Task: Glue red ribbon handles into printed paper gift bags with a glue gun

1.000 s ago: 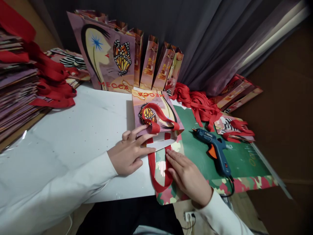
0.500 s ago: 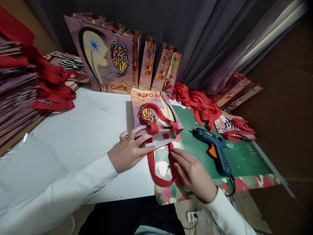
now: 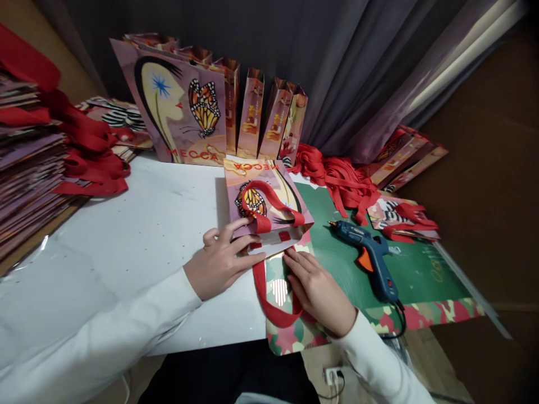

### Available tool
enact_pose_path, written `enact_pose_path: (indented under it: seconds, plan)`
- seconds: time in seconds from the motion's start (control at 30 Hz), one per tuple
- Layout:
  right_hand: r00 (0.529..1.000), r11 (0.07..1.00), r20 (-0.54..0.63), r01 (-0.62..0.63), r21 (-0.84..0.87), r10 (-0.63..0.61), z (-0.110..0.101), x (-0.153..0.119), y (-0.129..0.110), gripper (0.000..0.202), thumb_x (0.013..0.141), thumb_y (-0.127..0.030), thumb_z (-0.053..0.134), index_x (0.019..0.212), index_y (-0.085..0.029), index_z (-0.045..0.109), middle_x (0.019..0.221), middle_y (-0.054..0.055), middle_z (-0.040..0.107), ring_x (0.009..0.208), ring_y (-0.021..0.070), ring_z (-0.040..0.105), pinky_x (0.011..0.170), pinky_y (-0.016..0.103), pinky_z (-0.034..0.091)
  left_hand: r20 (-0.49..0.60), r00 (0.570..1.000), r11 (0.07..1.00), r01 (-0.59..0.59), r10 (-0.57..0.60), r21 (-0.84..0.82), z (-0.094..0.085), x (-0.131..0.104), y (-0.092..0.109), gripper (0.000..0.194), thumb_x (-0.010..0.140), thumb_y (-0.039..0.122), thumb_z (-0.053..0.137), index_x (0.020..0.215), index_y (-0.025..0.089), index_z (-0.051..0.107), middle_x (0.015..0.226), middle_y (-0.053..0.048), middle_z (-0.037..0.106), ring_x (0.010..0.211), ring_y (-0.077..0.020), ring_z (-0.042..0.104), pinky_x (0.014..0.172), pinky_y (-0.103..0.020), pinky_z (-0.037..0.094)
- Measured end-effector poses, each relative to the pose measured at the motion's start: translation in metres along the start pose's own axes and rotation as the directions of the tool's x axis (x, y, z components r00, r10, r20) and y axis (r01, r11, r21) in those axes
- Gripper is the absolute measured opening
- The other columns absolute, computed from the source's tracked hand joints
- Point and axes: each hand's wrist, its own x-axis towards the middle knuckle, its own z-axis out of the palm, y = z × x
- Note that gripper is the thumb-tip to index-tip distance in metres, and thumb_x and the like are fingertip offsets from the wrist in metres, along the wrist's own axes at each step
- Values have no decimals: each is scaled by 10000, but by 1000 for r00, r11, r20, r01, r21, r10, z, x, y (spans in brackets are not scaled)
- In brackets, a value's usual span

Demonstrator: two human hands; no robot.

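A paper gift bag (image 3: 275, 210) lies on its side with its mouth towards me, printed with a butterfly and a face. One red ribbon handle (image 3: 273, 196) loops over its upper panel; the other red ribbon handle (image 3: 278, 318) hangs from the lower panel towards me. My left hand (image 3: 225, 258) has its fingers spread at the left corner of the bag's mouth, touching the rim. At the right end of the lower handle, my right hand (image 3: 322, 289) has its fingers together, pressed on the ribbon by the lower rim. The right fingertips hide where ribbon and rim meet.
A blue glue gun (image 3: 370, 255) lies on the green board (image 3: 324, 207) to the right. Loose red ribbons (image 3: 345, 177) are heaped behind it. Several upright bags (image 3: 189, 112) line the back, and a stack of flat bags (image 3: 29, 174) stands at far left.
My right hand has moved slightly left, its fingertips now closer to the bag's lower rim. The lower ribbon loop has shifted a little with it. My left hand stays at the bag's mouth.
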Motion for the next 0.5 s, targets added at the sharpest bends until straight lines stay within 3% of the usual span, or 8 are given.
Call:
enact_pose_path:
  seconds: [0.5]
  plan:
    - [1000,1000,-26,3,-29,-4,3,2,6,401,937,-135,442,1319,-149,563,1361,105,590,1222,276,546,1027,497,478,-54,999,998,2,1,62,6,0,-3,381,951,124,454,1162,378,644,1121,-22,692,1322,-301,390,800,-450,249]
